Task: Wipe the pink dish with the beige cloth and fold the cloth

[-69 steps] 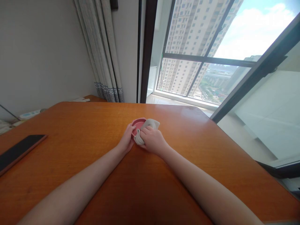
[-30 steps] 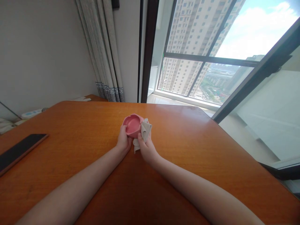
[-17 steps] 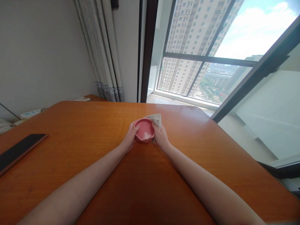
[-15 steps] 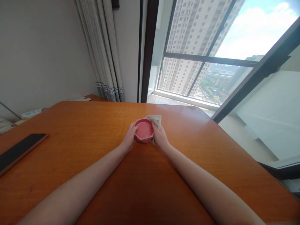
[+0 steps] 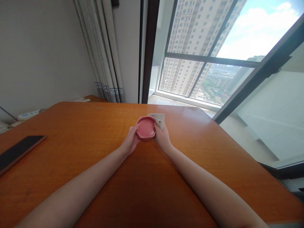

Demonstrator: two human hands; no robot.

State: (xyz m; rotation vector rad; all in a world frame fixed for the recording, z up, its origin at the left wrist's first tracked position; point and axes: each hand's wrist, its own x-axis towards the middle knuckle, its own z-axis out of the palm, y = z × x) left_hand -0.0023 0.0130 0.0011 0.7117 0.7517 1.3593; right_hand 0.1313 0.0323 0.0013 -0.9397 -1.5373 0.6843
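A shallow pink dish (image 5: 146, 128), faceted outside and shaped like an ashtray, is held between my two hands above the middle of the wooden table. Its round hollow faces me. My left hand (image 5: 130, 139) is closed on the left rim, thumb on top and fingers underneath. On the other side my right hand (image 5: 162, 137) grips the right rim, with a folded light-grey cloth (image 5: 159, 118) between hand and dish. The cloth sticks out beyond the dish's far right edge. The fingers under the dish are mostly hidden.
The wooden table (image 5: 90, 133) spreads under both arms. A dark phone-like slab (image 5: 19, 148) lies at its left side. Beyond the far left edge is a white device (image 5: 28, 114). A grey curtain (image 5: 104, 57) and a large window (image 5: 199, 57) stand behind the table.
The dish has tilted to face me more and risen slightly in the picture. The cloth has shifted a little with my right hand. Both hands keep their hold.
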